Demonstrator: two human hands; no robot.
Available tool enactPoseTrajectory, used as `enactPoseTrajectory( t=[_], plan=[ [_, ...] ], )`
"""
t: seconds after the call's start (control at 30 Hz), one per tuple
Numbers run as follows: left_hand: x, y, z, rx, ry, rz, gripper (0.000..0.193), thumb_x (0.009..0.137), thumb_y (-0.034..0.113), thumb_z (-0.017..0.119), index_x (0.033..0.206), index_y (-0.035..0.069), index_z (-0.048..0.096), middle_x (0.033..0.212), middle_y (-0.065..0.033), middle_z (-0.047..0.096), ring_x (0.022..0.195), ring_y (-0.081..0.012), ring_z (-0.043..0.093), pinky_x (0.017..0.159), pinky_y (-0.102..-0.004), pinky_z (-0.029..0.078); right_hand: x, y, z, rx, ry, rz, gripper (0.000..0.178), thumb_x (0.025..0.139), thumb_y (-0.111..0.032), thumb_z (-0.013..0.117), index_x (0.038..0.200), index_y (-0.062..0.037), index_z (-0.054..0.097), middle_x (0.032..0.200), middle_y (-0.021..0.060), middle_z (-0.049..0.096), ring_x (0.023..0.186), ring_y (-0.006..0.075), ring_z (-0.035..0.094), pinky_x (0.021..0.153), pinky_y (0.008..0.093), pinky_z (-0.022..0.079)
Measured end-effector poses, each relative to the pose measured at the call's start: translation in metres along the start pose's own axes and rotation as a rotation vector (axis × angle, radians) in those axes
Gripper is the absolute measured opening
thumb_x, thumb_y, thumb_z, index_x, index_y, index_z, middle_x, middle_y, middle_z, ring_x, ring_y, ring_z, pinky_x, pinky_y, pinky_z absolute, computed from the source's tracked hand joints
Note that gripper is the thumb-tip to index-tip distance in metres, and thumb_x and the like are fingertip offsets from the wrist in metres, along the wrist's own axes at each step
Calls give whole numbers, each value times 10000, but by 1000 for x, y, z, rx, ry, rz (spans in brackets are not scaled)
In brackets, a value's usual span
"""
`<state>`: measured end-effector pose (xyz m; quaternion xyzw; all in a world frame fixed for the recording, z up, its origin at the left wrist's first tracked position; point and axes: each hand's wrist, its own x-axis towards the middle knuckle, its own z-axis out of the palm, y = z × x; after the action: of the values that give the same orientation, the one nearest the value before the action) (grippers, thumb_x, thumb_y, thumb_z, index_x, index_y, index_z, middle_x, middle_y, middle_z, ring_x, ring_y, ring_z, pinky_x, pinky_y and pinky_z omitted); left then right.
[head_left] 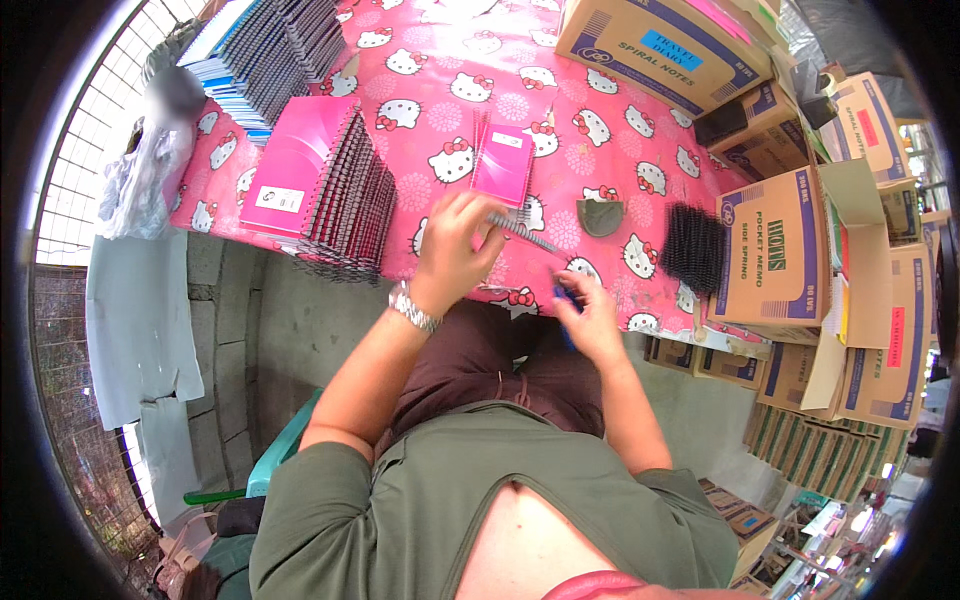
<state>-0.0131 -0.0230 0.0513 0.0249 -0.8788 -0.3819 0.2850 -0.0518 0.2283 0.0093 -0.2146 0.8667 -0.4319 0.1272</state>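
My left hand [458, 250], a metal watch on its wrist, is closed on a thin grey spiral binding [528, 235] that slants down to the right. Whether pages hang from it is hard to tell. Near its lower end, my right hand [592, 315] is closed round a blue-handled tool [568, 296], mostly hidden by the fingers. Just beyond my left hand lie pink spiral notebooks [503, 165] on the table. A dark grey-green rounded piece [600, 217] rests right of them.
A tall stack of pink spiral notebooks [300, 170] stands at left, with blue-covered ones [245, 75] behind. Black spiral coils [692, 248] lie at right beside cardboard boxes [770, 250]. Another carton [665, 50] sits at the back. A pink cat-patterned cloth [470, 85] covers the table.
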Motion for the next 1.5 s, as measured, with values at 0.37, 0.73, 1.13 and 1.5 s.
enactPoseTrajectory(
  t=[0.37,0.73,1.13,1.5],
  plan=[
    [116,-99,95,348,-313,-700,748,883,276,575,1536,81,266,1562,-186,326,1476,-337,246,1191,-503,219,152,35,33,267,112,108,584,922,-314,651,1380,16,500,1325,249,557,1231,361,549,1061,400,405],
    [87,-111,93,-413,-153,-1095,551,700,102,741,1201,-59,577,1175,-208,645,1037,-292,660,800,-450,571,147,-4,60,832,-77,359,659,853,14,534,1484,9,342,1241,159,589,1058,193,587,955,340,464],
    [-5,28,73,-754,-740,-314,863,672,-72,626,1465,-70,287,1301,-165,542,1214,-213,512,1024,-318,420,-42,1,10,30,411,-230,635,879,-218,760,1347,65,437,1281,199,548,1175,294,529,1039,407,392],
    [-42,9,104,-638,-747,-322,784,711,-18,595,1451,-24,337,1189,-203,624,1064,-258,622,939,-380,495,-44,28,66,329,589,-263,538,825,-101,789,1234,43,471,1194,203,582,1118,281,570,974,418,447]
  ],
)
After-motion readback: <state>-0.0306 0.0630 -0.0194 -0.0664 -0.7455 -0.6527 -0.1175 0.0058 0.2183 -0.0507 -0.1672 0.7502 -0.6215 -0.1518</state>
